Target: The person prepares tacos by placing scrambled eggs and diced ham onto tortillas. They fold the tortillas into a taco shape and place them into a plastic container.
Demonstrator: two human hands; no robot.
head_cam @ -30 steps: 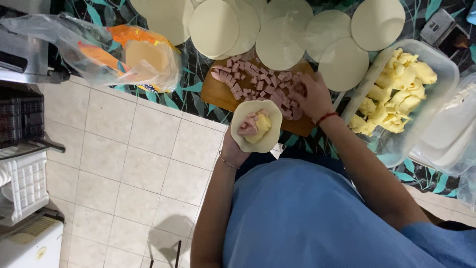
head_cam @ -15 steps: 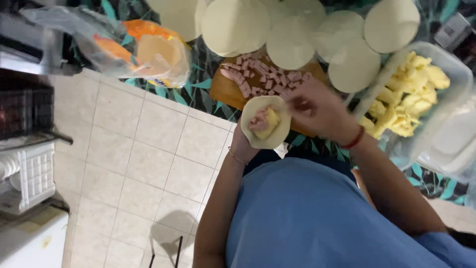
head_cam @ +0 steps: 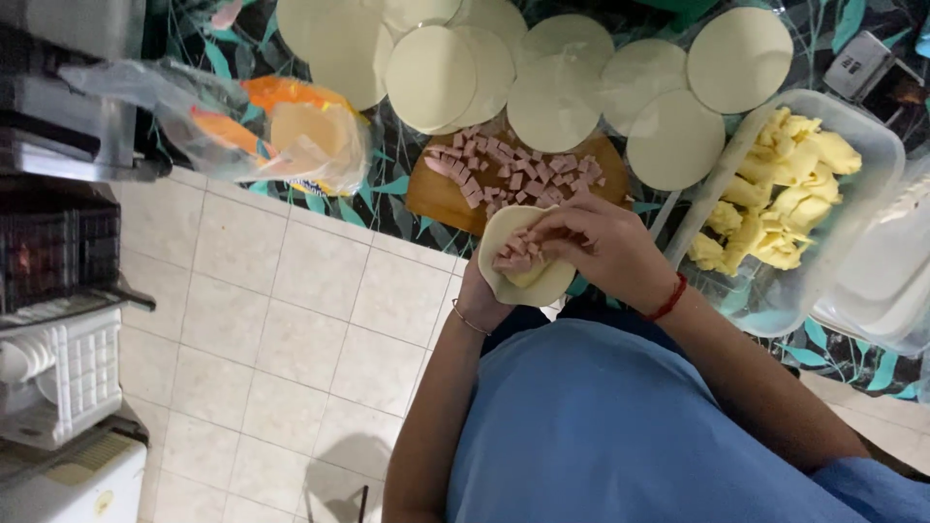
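Left hand (head_cam: pixel 481 291), palm up and open, cradles a dough disc (head_cam: pixel 523 260) just off the table edge, mostly hidden beneath it. Ham cubes (head_cam: pixel 511 254) and a pale cheese piece lie on the disc. Right hand (head_cam: pixel 605 247), fingers curled down, rests on the filling; whether it pinches any cannot be told. Just behind: cutting board (head_cam: pixel 441 199) with diced ham, more discs (head_cam: pixel 431 77), a tub (head_cam: pixel 877 145) of cheese strips.
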